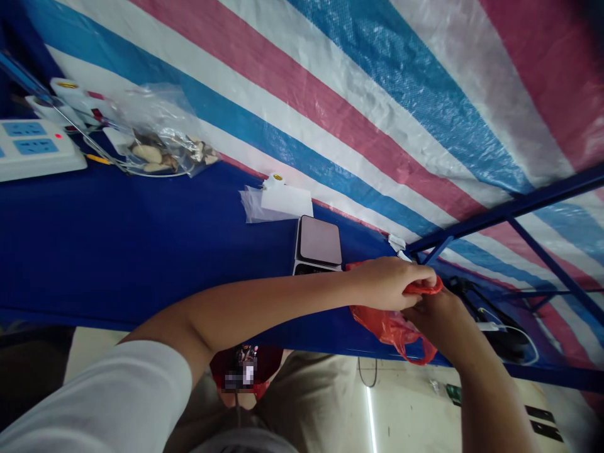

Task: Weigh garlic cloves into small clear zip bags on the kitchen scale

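Both my hands meet over a red plastic bag at the near edge of a blue table. My left hand is closed, pinching the bag's rim from above. My right hand comes from below right, its fingers closed on the same rim. The bag hangs down between them, crumpled. A small digital scale sits just to the left of my left hand.
A white power strip lies at the far left. A clear bag of pale pieces rests on a plate. White paper and small bags lie behind the scale. A striped tarp backs the table. Black cables sit at right.
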`<state>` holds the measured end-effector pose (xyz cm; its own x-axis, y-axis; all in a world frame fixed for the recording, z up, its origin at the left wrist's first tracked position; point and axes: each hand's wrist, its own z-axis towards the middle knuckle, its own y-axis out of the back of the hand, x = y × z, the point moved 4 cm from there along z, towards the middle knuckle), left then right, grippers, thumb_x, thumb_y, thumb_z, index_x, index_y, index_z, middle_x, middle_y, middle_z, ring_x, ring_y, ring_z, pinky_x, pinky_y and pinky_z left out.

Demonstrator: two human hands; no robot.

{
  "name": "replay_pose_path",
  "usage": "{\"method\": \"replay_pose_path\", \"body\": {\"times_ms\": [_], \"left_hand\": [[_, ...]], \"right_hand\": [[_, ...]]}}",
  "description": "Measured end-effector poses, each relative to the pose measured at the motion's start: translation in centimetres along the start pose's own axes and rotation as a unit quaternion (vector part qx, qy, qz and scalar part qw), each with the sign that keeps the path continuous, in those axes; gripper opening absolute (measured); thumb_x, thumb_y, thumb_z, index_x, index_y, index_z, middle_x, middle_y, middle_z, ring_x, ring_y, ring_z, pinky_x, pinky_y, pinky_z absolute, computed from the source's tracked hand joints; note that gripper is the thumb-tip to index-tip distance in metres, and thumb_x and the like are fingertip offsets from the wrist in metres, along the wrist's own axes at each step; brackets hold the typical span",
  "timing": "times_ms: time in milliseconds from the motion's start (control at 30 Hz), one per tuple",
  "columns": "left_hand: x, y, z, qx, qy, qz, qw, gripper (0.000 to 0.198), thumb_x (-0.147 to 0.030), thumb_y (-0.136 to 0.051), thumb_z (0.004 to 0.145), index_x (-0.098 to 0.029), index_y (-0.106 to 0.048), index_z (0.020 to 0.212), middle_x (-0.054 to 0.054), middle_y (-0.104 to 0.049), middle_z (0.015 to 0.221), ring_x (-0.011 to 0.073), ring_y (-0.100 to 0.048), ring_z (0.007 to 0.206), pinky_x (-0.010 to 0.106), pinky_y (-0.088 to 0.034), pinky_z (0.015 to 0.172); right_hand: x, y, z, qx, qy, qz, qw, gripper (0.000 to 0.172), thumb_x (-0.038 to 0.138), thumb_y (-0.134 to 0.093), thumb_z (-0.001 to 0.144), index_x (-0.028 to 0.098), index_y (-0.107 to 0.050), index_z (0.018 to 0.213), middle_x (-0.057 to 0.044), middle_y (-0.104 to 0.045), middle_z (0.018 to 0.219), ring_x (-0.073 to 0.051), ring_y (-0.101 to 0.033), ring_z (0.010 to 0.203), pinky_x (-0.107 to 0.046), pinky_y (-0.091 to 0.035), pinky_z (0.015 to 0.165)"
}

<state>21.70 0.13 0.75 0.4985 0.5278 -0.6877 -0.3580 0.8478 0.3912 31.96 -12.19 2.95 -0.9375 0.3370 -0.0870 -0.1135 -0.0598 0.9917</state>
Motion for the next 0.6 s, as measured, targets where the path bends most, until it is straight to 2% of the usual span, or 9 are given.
{"method": "replay_pose_path", "body": {"times_ms": [133,233,300,433,600], "left_hand": [[-0.1,-0.4,0.0,-0.012,-0.016,-0.002,1.0,0.01,-0.023,-0.062,0.086,-0.02,-0.061,0.096,0.006,-0.071,0.106,0.0192,-0.065,0.099,0.03,-0.045,0.085],[0.1,-0.9,-0.1,-0.012,-0.028,0.007,1.0,0.012,-0.029,-0.062,0.089,-0.019,-0.063,0.095,0.008,-0.07,0.104,0.0198,-0.065,0.097,0.031,-0.045,0.084],[0.3,-1.2,-0.1,-0.009,-0.021,0.016,1.0,0.011,-0.027,-0.061,0.09,-0.018,-0.064,0.094,0.008,-0.07,0.103,0.0198,-0.064,0.095,0.031,-0.045,0.082],[0.7,-1.2,-0.4,0.008,0.014,0.036,0.999,0.006,-0.02,-0.061,0.089,-0.018,-0.064,0.093,0.007,-0.07,0.105,0.0198,-0.065,0.099,0.031,-0.045,0.083],[0.5,-0.6,-0.4,0.009,0.038,0.101,0.994,0.021,-0.022,-0.059,0.091,-0.018,-0.064,0.111,0.01,-0.069,0.116,0.0227,-0.066,0.104,0.033,-0.045,0.081]], "right_hand": [[-0.3,-0.4,0.1,-0.004,0.008,-0.001,1.0,0.022,0.024,-0.054,0.076,0.02,-0.066,0.095,-0.009,-0.07,0.086,-0.025,-0.068,0.075,-0.03,-0.048,0.062],[-0.6,-0.9,0.1,-0.02,0.018,-0.035,0.999,0.024,0.02,-0.052,0.075,0.019,-0.067,0.094,-0.01,-0.07,0.085,-0.025,-0.068,0.074,-0.032,-0.048,0.064],[-0.8,-1.2,0.1,-0.031,0.009,-0.036,0.999,0.019,0.02,-0.052,0.075,0.02,-0.066,0.089,-0.009,-0.069,0.078,-0.024,-0.066,0.068,-0.031,-0.046,0.062],[-0.6,-1.5,0.1,-0.048,-0.008,0.027,0.998,0.011,0.026,-0.05,0.078,0.022,-0.061,0.079,-0.005,-0.065,0.069,-0.021,-0.064,0.062,-0.028,-0.043,0.058],[-0.4,-1.2,0.0,-0.032,-0.05,0.086,0.995,0.019,0.035,-0.054,0.078,0.021,-0.062,0.089,-0.005,-0.067,0.07,-0.022,-0.065,0.064,-0.028,-0.044,0.058]]}}
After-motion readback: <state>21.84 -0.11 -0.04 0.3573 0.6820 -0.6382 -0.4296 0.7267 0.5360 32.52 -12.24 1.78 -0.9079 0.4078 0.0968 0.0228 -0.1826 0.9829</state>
